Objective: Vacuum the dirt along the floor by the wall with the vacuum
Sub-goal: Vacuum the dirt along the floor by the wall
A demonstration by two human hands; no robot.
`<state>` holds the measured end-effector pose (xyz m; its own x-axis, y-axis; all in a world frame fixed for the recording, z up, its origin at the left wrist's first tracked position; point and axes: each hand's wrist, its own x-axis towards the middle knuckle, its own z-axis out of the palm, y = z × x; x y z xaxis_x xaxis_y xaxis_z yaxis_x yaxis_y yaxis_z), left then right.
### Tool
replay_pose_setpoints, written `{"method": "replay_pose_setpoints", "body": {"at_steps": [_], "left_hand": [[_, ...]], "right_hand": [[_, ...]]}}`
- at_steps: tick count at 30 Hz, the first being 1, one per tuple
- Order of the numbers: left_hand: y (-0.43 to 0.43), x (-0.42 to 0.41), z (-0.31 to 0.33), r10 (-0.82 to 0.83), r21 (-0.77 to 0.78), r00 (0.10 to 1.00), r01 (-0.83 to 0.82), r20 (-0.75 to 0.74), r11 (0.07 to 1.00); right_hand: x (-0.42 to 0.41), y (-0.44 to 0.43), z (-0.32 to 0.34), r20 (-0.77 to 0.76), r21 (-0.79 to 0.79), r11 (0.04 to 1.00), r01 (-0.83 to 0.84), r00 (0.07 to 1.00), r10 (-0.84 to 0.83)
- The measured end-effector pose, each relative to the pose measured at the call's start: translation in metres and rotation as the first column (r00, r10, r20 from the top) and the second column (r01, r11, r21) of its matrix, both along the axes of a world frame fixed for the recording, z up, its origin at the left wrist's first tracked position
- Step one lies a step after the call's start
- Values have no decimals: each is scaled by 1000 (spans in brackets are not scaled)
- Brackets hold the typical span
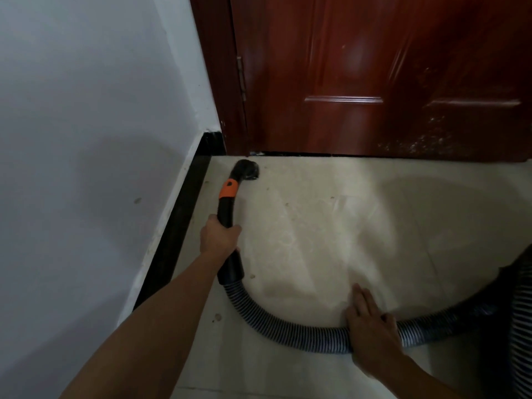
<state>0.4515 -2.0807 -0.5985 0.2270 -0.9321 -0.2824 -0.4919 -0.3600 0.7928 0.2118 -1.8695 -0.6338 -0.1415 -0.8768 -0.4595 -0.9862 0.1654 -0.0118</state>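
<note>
Floor (316,226): pale tile, wall (86,110) at 9 o'clock, door (374,82) at 12.
Left hand (220,237): wrapped round wand (227,208), aiming nozzle (247,169) near the skirting.
Right hand (371,326): fingers flat over hose (288,326) at 5 o'clock, steadying slack.

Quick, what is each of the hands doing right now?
Left hand: closed around the black vacuum wand.
Right hand: open, fingers flat, resting on the ribbed hose.

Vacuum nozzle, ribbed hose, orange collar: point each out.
vacuum nozzle (247,169), head view, on its black head.
ribbed hose (288,322), head view, on its curved middle.
orange collar (229,189), head view, on its band.
</note>
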Motion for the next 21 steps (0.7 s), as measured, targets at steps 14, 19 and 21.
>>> {"method": "replay_pose_setpoints", "body": {"at_steps": [14,19,21], "left_hand": [[-48,-39,8,-143,-7,965,148,219,989],[-41,-51,7,-258,-9,884,284,390,959],[-41,-41,10,-164,-12,892,186,421,982]], "right_hand": [[-6,-35,-2,-22,45,998,43,999,-42],[-7,-37,-2,-17,23,999,43,999,-43],[-7,-37,-3,-4,14,999,45,999,-45]]}}
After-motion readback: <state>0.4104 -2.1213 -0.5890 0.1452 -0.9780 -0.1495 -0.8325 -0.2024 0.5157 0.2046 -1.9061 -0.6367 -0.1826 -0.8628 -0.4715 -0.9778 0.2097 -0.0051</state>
